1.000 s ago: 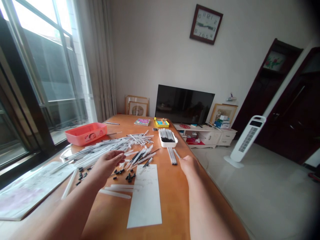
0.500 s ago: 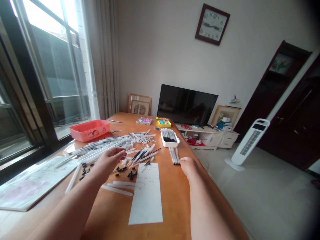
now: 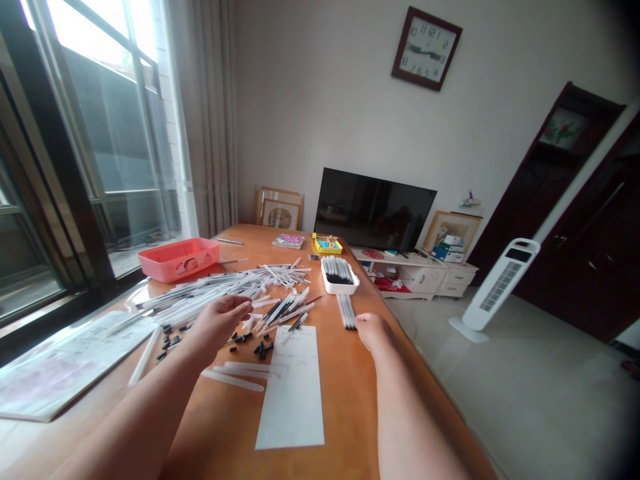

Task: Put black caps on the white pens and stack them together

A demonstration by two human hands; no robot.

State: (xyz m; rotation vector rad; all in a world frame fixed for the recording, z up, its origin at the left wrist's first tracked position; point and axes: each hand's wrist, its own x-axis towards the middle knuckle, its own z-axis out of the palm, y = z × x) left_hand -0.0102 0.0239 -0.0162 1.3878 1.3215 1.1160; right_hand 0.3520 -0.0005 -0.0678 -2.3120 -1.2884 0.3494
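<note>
Over the near edge of the loose pile of clear pen barrels and refills (image 3: 220, 287), my left hand (image 3: 225, 315) hovers with thumb and fingers drawn together. Anything between those fingertips is too small or hidden to make out. My right hand (image 3: 373, 330) rests on the table with its fingers curled, touching the right side of a short row of clear pens (image 3: 346, 312) with black ends. What its fingers may hold is hidden. Just beyond the row stands a white tray (image 3: 341, 289) full of similar pens. Small black caps (image 3: 263, 349) lie below my left hand.
A printed paper strip (image 3: 293, 407) lies between my forearms, with several clear barrels (image 3: 235, 379) at its left. A red plastic basket (image 3: 180, 267), a yellow box (image 3: 329, 248) and a booklet (image 3: 289, 241) sit farther back. The table's right edge (image 3: 425, 363) runs beside my right arm.
My right hand has shifted slightly left. The rightmost pen, which lay a little apart, is now snug against the others in the row. My left hand has hardly moved.
</note>
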